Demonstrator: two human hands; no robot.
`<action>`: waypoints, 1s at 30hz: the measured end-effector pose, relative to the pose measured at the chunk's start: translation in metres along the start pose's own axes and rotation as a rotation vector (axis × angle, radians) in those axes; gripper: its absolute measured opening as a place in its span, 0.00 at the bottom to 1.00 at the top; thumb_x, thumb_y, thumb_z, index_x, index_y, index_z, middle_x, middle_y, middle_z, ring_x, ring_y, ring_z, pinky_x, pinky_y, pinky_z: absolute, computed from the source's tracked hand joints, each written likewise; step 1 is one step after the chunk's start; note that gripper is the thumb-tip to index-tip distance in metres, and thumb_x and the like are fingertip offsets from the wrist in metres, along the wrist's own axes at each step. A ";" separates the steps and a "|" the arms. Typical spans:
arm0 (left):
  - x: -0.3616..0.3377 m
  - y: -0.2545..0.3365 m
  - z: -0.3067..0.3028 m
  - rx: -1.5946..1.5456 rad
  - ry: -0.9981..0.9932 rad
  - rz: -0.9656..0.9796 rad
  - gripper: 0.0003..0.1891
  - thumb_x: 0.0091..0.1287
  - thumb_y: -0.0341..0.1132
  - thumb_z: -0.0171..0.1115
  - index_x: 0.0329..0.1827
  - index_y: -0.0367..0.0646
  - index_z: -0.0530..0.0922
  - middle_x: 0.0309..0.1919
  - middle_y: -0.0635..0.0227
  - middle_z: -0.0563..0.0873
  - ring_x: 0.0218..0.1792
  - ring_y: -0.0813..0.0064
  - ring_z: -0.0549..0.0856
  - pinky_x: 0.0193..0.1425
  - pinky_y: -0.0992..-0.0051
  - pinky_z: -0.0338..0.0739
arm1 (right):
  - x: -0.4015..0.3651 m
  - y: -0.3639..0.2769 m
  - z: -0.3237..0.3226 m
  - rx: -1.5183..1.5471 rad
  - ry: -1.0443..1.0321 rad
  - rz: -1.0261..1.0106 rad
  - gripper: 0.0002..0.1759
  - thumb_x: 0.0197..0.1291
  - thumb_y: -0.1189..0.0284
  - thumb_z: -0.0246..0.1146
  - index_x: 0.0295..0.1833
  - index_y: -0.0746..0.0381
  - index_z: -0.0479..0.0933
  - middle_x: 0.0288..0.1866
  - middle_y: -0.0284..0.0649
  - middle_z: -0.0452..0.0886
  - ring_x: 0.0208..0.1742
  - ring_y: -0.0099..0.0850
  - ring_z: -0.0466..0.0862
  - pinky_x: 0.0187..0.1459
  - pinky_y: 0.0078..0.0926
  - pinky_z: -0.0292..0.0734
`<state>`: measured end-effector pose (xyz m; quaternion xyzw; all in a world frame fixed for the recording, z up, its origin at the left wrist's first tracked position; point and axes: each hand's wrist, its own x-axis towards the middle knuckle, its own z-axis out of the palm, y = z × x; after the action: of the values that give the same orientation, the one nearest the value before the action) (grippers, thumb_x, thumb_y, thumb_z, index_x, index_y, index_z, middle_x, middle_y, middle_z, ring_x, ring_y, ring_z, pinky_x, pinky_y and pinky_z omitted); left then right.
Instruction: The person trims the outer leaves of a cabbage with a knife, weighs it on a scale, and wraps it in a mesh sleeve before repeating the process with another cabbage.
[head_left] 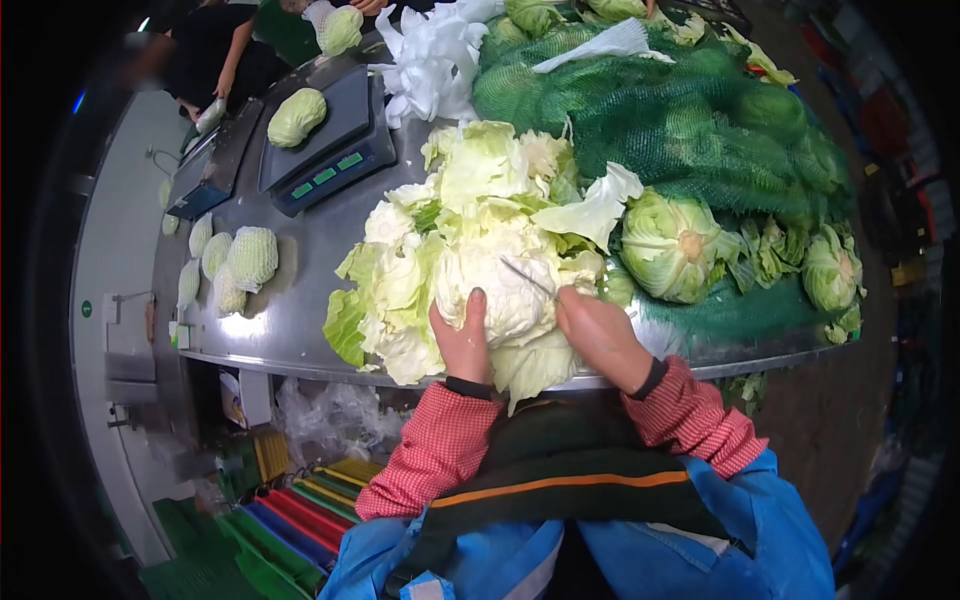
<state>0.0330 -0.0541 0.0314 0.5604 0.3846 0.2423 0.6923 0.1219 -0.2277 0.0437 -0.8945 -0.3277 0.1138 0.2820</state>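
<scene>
A pale, trimmed cabbage head (500, 285) rests among loose leaves at the table's front edge. My left hand (463, 340) grips its near left side, thumb upward, with the other fingers partly hidden. In my right hand (603, 338) is a small knife (528, 277), its thin blade lying across the cabbage's top right; my fist hides the handle. Stripped outer leaves (480, 165) are heaped behind and to the left of the cabbage. Right of my hands sits a whole green cabbage (672, 245), cut stem facing me.
Green mesh sacks (680, 120) full of cabbages cover the right rear. A digital scale (330, 140) bears one cabbage (297, 117). Several net-wrapped cabbages (252, 258) stand on the metal table (310, 325) at left. White foam nets (430, 65) lie piled behind. Another person's arm (235, 60) shows far left.
</scene>
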 end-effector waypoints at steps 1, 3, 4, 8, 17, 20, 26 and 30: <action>0.003 -0.001 -0.002 -0.016 0.001 -0.025 0.45 0.65 0.43 0.72 0.75 0.27 0.54 0.65 0.51 0.72 0.63 0.66 0.74 0.67 0.71 0.69 | -0.006 0.007 0.001 0.132 -0.006 0.030 0.12 0.71 0.67 0.51 0.38 0.64 0.71 0.27 0.56 0.80 0.31 0.55 0.82 0.34 0.51 0.76; 0.001 -0.003 -0.006 -0.009 0.014 -0.051 0.45 0.65 0.43 0.72 0.75 0.27 0.54 0.65 0.51 0.72 0.63 0.65 0.74 0.68 0.70 0.68 | -0.008 0.009 -0.002 0.342 -0.032 0.154 0.15 0.73 0.63 0.49 0.41 0.64 0.71 0.30 0.60 0.80 0.36 0.61 0.80 0.39 0.56 0.74; 0.002 -0.002 -0.004 0.008 0.015 -0.042 0.45 0.65 0.43 0.71 0.75 0.27 0.53 0.66 0.51 0.72 0.63 0.65 0.74 0.68 0.70 0.68 | -0.006 0.010 -0.001 0.360 -0.033 0.162 0.15 0.72 0.63 0.50 0.42 0.64 0.71 0.31 0.60 0.80 0.36 0.61 0.80 0.39 0.56 0.73; -0.005 0.006 0.000 0.002 -0.001 -0.028 0.46 0.65 0.43 0.71 0.75 0.28 0.52 0.66 0.50 0.71 0.64 0.65 0.73 0.68 0.70 0.68 | -0.007 0.011 -0.004 0.315 -0.057 0.123 0.15 0.71 0.63 0.53 0.45 0.65 0.71 0.33 0.60 0.79 0.36 0.62 0.79 0.38 0.54 0.73; -0.013 -0.005 0.001 0.090 -0.010 0.128 0.39 0.65 0.42 0.71 0.72 0.34 0.60 0.61 0.56 0.75 0.59 0.67 0.77 0.65 0.69 0.71 | 0.053 -0.027 -0.009 -0.136 0.269 -0.108 0.10 0.64 0.66 0.59 0.43 0.62 0.72 0.26 0.49 0.81 0.28 0.51 0.84 0.28 0.43 0.79; -0.015 -0.012 -0.001 0.149 0.029 0.115 0.39 0.65 0.40 0.72 0.72 0.34 0.60 0.61 0.56 0.75 0.59 0.67 0.76 0.65 0.69 0.70 | 0.071 -0.019 -0.002 -0.230 0.172 -0.082 0.10 0.61 0.68 0.60 0.45 0.61 0.72 0.28 0.50 0.82 0.28 0.50 0.85 0.28 0.44 0.79; -0.015 -0.026 -0.013 0.030 -0.022 0.085 0.40 0.62 0.32 0.72 0.74 0.35 0.57 0.61 0.56 0.75 0.60 0.67 0.76 0.66 0.71 0.69 | 0.095 0.036 0.001 -0.122 0.135 0.028 0.12 0.61 0.66 0.61 0.46 0.60 0.72 0.31 0.51 0.84 0.33 0.53 0.84 0.34 0.51 0.77; 0.017 -0.016 -0.041 -0.522 -0.279 -0.398 0.34 0.71 0.46 0.63 0.75 0.43 0.61 0.65 0.59 0.76 0.65 0.60 0.77 0.69 0.60 0.71 | 0.094 0.035 0.006 -0.100 0.134 0.068 0.14 0.61 0.63 0.61 0.46 0.60 0.71 0.29 0.52 0.83 0.35 0.54 0.84 0.36 0.52 0.76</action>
<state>0.0083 -0.0211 0.0085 0.3065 0.3131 0.1141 0.8916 0.2094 -0.1858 0.0171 -0.9237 -0.2830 0.0467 0.2542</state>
